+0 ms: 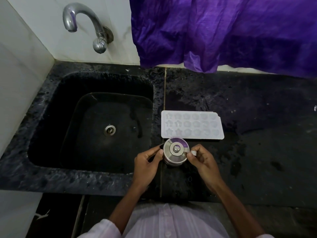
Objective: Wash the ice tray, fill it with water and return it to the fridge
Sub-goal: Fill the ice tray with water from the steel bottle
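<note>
Head view: both hands' fingers, left hand (147,162) and right hand (201,160), pinch the side clips of a lidded steel container (175,152). Just beyond the fingertips the ice tray (192,125) lies flat on the surface (257,117); likely light, flexible, wet-slippery, so grip both short edges.

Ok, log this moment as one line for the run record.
left hand: grips lidded steel container | right hand: grips its side handle | ice tray: flat on counter beside sink | tap: off
</note>
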